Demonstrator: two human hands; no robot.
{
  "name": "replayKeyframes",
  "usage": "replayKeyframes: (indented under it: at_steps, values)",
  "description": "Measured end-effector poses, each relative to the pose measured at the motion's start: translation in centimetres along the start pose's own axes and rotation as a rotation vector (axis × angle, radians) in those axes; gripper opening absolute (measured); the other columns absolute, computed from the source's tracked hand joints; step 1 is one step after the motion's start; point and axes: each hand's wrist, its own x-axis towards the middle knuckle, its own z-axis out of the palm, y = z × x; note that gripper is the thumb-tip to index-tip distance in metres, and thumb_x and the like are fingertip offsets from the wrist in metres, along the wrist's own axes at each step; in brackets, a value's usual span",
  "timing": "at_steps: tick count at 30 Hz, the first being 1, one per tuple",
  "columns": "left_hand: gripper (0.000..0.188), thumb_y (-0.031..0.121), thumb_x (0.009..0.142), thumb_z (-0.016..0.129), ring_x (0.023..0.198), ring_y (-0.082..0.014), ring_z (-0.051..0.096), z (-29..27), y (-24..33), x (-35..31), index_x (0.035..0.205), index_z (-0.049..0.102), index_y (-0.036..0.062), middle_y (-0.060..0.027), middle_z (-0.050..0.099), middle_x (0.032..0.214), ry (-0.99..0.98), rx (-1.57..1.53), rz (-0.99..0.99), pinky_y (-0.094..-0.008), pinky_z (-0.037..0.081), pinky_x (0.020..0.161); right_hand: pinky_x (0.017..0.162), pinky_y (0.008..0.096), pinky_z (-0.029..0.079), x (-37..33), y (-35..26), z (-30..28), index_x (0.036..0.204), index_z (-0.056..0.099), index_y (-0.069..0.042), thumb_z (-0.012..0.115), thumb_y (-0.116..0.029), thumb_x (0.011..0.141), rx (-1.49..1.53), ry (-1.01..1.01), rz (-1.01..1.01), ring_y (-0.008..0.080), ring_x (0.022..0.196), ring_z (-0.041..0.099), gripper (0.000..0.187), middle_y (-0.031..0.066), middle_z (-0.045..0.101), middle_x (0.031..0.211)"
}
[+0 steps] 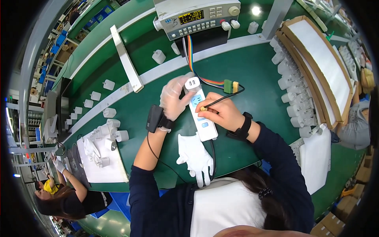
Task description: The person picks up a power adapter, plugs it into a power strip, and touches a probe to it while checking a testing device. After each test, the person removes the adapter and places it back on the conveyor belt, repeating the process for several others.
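A white charger block (192, 82) with two USB ports stands at the far end of a white power strip (210, 132), seemingly plugged in. My left hand (172, 96), in a thin translucent glove, closes around the charger's side. My bare right hand (226, 113) pinches a small yellowish plug (203, 108) over the strip's middle. From that plug a black cable (226, 97) loops up to a green terminal block (228, 86), joined to a rainbow ribbon cable (190, 53). The plug's tip is too small to make out. A white cloth glove (194, 153) lies beside the strip's near end.
A grey bench instrument (197, 17) with a lit display stands at the back. White chargers (108, 128) cluster on the left, and several more line the right beside cardboard trays (316, 59). A metal bar (126, 59) crosses the back left. A co-worker (75, 193) sits at left.
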Motion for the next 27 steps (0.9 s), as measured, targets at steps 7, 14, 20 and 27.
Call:
replayKeyframes:
  at_steps: [7,14,20,27]
  values:
    - [0.05,0.014,0.075,0.075,0.11,-0.0295,0.059,-0.4,2.3,-4.6,0.123,0.058,0.0093,-0.0117,0.063,0.119,-0.126,-0.642,-0.195,-0.0382,0.045,0.088,0.062,0.0255,0.043,0.2,0.2,-0.1,0.096,0.071,-0.005,0.068,-0.01,0.084,-0.071,0.017,-0.106,0.0146,0.068,0.054,0.013,0.004,0.052,0.078]
    - [0.05,0.014,0.074,0.076,0.109,-0.0277,0.06,0.8,2.8,-4.8,0.121,0.059,0.01,-0.0084,0.065,0.117,-0.23,-0.429,-0.026,-0.0376,0.043,0.09,0.066,0.0269,0.046,4.4,0.2,-1.3,0.093,0.069,0.0,0.063,-0.009,0.087,-0.037,0.249,-0.106,0.0167,0.074,0.057,0.012,0.0063,0.063,0.086]
    - [0.05,0.008,0.075,0.074,0.109,-0.0273,0.06,0.4,2.7,-5.0,0.122,0.059,0.008,-0.0101,0.064,0.118,-0.203,-0.395,0.033,-0.0367,0.044,0.09,0.067,0.0277,0.047,6.8,2.0,-0.2,0.088,0.067,0.002,0.062,-0.009,0.088,-0.108,0.242,-0.046,0.0178,0.076,0.058,0.012,0.0072,0.068,0.092]
    - [0.045,0.006,0.083,0.066,0.107,-0.0252,0.06,-4.9,-3.9,2.9,0.126,0.054,0.0023,-0.0144,0.06,0.119,0.206,-0.134,-0.306,-0.0334,0.048,0.086,0.066,0.0272,0.046,6.6,3.4,-0.2,0.087,0.068,0.002,0.062,-0.01,0.088,-0.193,0.164,0.029,0.0176,0.075,0.057,0.013,0.0071,0.066,0.089]
